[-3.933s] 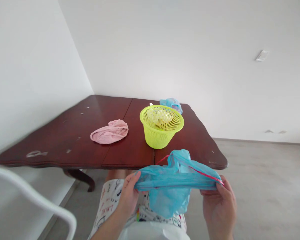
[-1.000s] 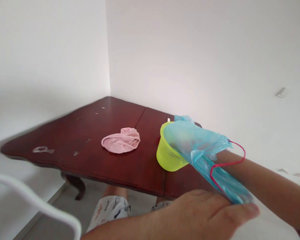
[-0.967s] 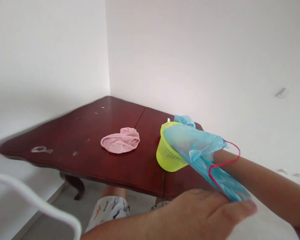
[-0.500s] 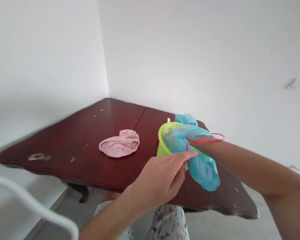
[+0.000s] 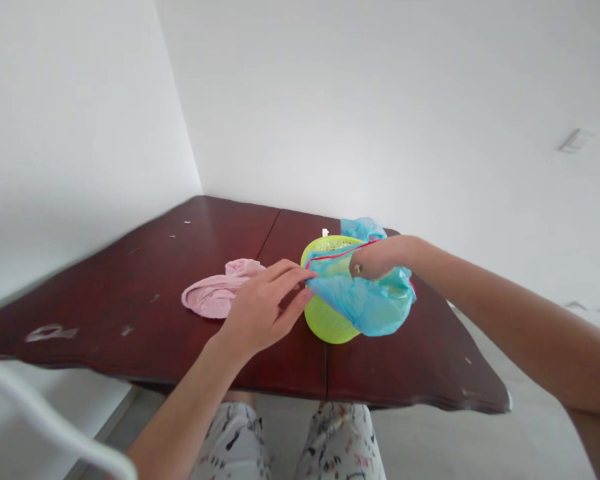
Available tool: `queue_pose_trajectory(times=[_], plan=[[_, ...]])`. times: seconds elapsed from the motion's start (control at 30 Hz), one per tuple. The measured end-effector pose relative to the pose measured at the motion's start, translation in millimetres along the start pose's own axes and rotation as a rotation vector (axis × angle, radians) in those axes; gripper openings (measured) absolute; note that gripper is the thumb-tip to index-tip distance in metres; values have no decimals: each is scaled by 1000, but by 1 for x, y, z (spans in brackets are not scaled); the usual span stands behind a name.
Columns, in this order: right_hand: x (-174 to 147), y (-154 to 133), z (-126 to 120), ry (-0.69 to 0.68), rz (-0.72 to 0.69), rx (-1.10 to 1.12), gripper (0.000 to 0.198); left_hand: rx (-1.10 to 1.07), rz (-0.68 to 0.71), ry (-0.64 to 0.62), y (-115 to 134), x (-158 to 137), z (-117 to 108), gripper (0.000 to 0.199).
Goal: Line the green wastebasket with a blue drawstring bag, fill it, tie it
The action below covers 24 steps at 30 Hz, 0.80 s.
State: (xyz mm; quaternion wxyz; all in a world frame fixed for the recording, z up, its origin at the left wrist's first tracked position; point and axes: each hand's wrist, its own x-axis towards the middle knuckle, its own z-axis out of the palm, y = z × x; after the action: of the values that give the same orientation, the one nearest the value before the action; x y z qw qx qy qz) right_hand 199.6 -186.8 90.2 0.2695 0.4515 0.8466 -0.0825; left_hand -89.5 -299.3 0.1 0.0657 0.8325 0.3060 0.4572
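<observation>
A blue plastic bag (image 5: pixel 375 310) with a red drawstring lies in and over the rim of a yellow-green mesh basket (image 5: pixel 330 328), part of it hanging down the front and right. My left hand (image 5: pixel 263 300) is at the basket's left side, thumb and fingers pinching the bag's edge. From the right, my right hand (image 5: pixel 384 257) reaches into the bag's mouth; its fingers are hidden inside. More blue plastic (image 5: pixel 363 229) lies behind the basket; whether it joins the bag, I cannot tell. A crumpled pink cloth (image 5: pixel 207 297) lies left, partly behind my left hand.
The dark red wooden table (image 5: pixel 145 280) has a wavy edge and stands in a corner against white walls. A small white object (image 5: pixel 325 233) is behind the basket. A white curved rod (image 5: pixel 55 420) crosses the lower left. Scraps and pale marks dot the tabletop.
My right hand has drawn back, so its wrist now shows above the bag's mouth. The drawstring has come off my right forearm and runs along the bag's edge. The view has shifted slightly.
</observation>
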Motion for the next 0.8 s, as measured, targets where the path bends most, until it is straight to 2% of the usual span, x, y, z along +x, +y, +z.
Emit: queue_pose_trajectory(times=[0.1, 0.2, 0.27, 0.33, 0.43, 0.6, 0.7, 0.8], plan=[[-25, 22, 5, 110, 137, -41, 28, -9, 27, -24, -12, 0, -4, 24], [-35, 34, 22, 332, 241, -60, 32, -92, 19, -29, -18, 2, -5, 27], [-33, 40, 33, 487, 213, -4, 30, -150, -38, -2, -24, 7, -1, 34], [-26, 46, 40, 589, 124, 81, 25, -174, -155, 65, -36, 15, 8, 36], [-9, 54, 43, 602, 62, 201, 24, -275, -383, 155, -61, 29, 25, 35], [24, 61, 36, 583, 135, 375, 15, -575, -678, 186, -88, 40, 52, 44], [34, 63, 31, 583, 155, 452, 16, -658, -763, 210, -92, 38, 60, 46], [36, 65, 24, 555, 211, 543, 18, -645, -756, 205, -93, 37, 64, 48]])
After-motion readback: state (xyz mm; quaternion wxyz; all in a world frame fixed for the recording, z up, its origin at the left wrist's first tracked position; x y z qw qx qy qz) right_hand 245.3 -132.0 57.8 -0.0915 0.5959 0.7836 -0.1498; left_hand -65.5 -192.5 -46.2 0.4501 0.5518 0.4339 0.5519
